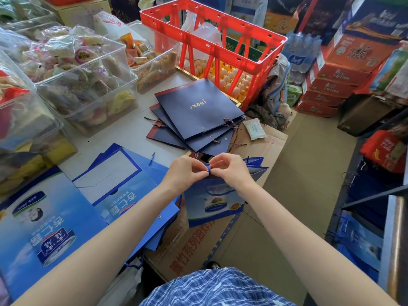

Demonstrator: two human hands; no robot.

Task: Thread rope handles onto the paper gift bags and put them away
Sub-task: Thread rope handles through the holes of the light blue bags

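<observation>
I see both hands up at centre: left hand & right hand pinching a blue rope end at the top edge of a blue gift bag, held off the near right edge of the counter. Navy bags w/ rope handles stacked farther back, red crate beyond. More blue bags flat at near left.

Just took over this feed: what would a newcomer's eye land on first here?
Probably the red crate at top centre, sitting over trays of eggs. Then, low in the middle, the left hand and right hand pinching a blue rope at the top edge of a blue gift bag.
</observation>
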